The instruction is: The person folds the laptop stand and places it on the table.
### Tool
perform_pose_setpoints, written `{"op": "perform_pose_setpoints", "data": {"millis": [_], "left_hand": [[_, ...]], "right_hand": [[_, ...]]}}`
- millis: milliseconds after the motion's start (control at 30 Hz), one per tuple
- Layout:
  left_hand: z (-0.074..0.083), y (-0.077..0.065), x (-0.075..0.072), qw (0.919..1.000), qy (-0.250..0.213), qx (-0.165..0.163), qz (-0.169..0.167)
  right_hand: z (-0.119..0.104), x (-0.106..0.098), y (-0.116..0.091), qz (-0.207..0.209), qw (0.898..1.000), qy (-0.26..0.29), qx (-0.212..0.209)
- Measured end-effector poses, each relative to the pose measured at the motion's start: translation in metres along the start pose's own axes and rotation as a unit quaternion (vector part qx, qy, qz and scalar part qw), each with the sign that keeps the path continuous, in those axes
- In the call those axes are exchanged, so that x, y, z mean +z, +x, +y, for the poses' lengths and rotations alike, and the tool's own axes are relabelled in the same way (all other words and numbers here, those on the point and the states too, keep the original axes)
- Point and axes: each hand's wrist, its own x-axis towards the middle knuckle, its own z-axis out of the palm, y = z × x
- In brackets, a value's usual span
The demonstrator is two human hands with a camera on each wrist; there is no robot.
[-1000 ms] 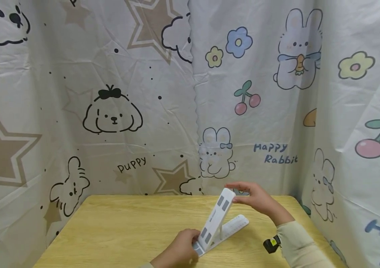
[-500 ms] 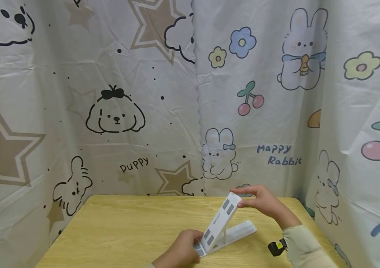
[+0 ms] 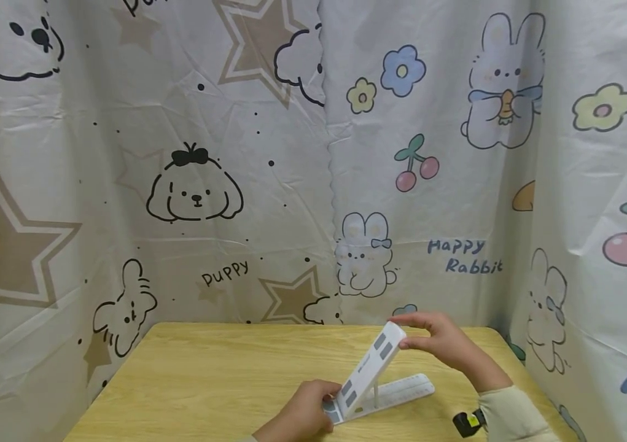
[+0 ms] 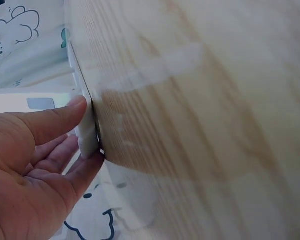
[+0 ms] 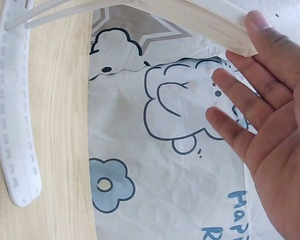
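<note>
A white folding stand with grey pads on its raised panel is propped over the right half of the wooden table. A thin strut joins the panel to a notched base bar. My left hand pinches the stand's near, hinged end; in the left wrist view the thumb lies on one side and fingertips lie underneath. At the panel's upper end, my right hand pinches the edge between thumb and fingers. The other right fingers spread loosely below.
The wooden table extends to the left of the stand. Behind and beside it hangs a printed curtain with puppies, rabbits and stars. A black device sits at my right wrist.
The panel's upper end and the base's far end have moved down and to the right, with my right hand following. My left hand keeps its grip at the near end. The head view has shifted slightly.
</note>
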Motion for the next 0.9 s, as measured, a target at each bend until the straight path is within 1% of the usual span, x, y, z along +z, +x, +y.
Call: {"op": "perform_pose_setpoints", "data": {"millis": [67, 100, 200, 300, 467, 533, 633, 733, 833, 900], "left_hand": [[-0.003, 0.002, 0.0, 0.9999, -0.008, 0.0, -0.014], [-0.004, 0.003, -0.001, 0.9997, -0.008, 0.003, -0.022], [-0.008, 0.006, -0.004, 0.9989, -0.001, 0.015, -0.045], [-0.009, 0.009, -0.007, 0.9979, 0.01, 0.023, -0.059], [-0.009, 0.014, -0.011, 0.997, 0.014, 0.008, -0.076], [-0.01, 0.016, -0.012, 0.9966, 0.023, 0.011, -0.079], [-0.013, 0.018, -0.014, 0.9957, 0.037, 0.024, -0.081], [-0.013, 0.018, -0.014, 0.9958, 0.036, 0.028, -0.08], [-0.011, 0.017, -0.013, 0.9972, 0.003, 0.017, -0.073], [-0.008, 0.015, -0.011, 0.9977, -0.021, 0.016, -0.062]], "right_hand": [[0.001, 0.001, -0.002, -0.002, 1.0, -0.004, -0.014], [0.001, 0.001, -0.004, 0.001, 1.0, -0.005, -0.013], [0.0, 0.001, -0.007, 0.006, 1.0, -0.007, 0.001], [-0.003, 0.0, -0.01, 0.009, 1.0, -0.01, 0.012], [-0.008, 0.0, -0.017, 0.016, 1.0, -0.009, 0.013], [-0.009, 0.001, -0.018, 0.024, 1.0, -0.012, 0.014], [-0.009, 0.005, -0.02, 0.034, 0.999, -0.013, 0.021], [-0.009, 0.007, -0.022, 0.038, 0.999, -0.016, 0.02], [-0.009, 0.008, -0.024, 0.038, 0.999, -0.016, 0.016], [-0.007, 0.009, -0.026, 0.038, 0.999, -0.014, 0.011]]}}
